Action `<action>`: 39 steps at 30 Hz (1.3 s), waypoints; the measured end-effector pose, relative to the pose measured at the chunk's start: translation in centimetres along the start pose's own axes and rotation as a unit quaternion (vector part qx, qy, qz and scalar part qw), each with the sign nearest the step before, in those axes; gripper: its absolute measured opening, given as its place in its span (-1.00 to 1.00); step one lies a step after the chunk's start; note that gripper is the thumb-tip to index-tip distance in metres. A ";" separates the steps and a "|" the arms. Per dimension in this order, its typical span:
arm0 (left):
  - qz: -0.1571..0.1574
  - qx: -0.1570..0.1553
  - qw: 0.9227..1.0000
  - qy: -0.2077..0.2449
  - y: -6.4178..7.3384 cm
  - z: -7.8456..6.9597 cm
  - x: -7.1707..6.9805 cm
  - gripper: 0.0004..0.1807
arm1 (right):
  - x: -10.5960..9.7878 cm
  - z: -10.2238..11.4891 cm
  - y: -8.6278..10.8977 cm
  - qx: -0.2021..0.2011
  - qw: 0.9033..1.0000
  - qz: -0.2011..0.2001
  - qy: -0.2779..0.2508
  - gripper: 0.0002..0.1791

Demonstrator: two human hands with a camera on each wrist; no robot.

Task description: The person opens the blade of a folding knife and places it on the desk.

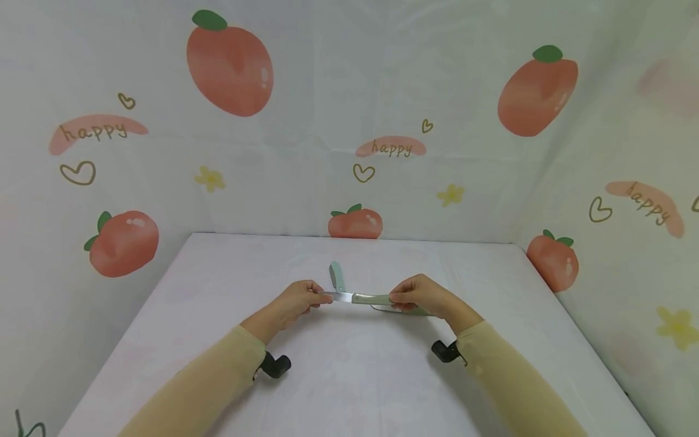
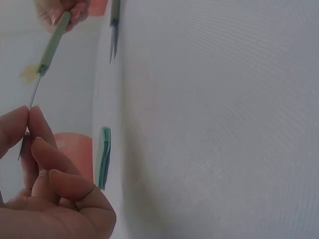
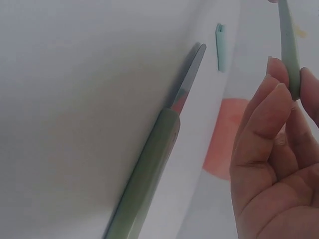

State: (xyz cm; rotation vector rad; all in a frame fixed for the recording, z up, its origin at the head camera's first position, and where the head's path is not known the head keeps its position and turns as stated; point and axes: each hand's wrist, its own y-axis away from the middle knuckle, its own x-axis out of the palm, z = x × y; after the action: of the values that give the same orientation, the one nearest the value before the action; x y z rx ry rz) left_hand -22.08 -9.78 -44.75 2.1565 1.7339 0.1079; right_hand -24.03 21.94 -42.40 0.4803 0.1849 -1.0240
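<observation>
Between the two hands hangs a knife with a pale green handle [image 1: 370, 299] and a narrow metal blade [image 1: 343, 297], held above the table and roughly level. My left hand [image 1: 297, 300] pinches the blade near its tip between thumb and fingertips. With thumb and fingers, my right hand [image 1: 423, 294] pinches the end of the handle. Beneath the right hand, a second green-handled knife [image 3: 149, 174] lies on the table, its blade pointing left in the head view. A short teal piece with a slot along it [image 1: 336, 276] lies behind the held blade.
The table [image 1: 349, 376] has a pale cover. A white cloth printed with fruit [image 1: 229, 70] rises behind it and along both sides. Black wrist cameras [image 1: 275, 366] sit under both cuffs, close over the table.
</observation>
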 end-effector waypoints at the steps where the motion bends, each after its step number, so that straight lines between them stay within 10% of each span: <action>1: 0.000 -0.002 1.000 -0.002 0.0 0.1 0.0 -0.76 | 0.0 0.0 0.0 0.000 1.000 0.000 0.000 -0.74; 21: 0.050 -0.028 0.988 -0.144 0.2 0.0 0.0 -0.78 | 0.0 -1.7 0.3 0.008 1.000 0.021 -0.001 -0.76; 39: -0.032 -0.012 0.991 -0.131 -2.7 -0.9 0.2 -0.79 | 0.5 -2.9 0.5 0.043 0.999 0.016 0.006 -0.79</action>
State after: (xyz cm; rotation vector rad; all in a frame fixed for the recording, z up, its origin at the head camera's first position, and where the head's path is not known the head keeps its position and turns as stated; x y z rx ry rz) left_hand -24.74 -8.89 -44.89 1.9944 1.6386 -0.1632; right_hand -23.13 23.13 -44.95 0.5665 0.1424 -1.0007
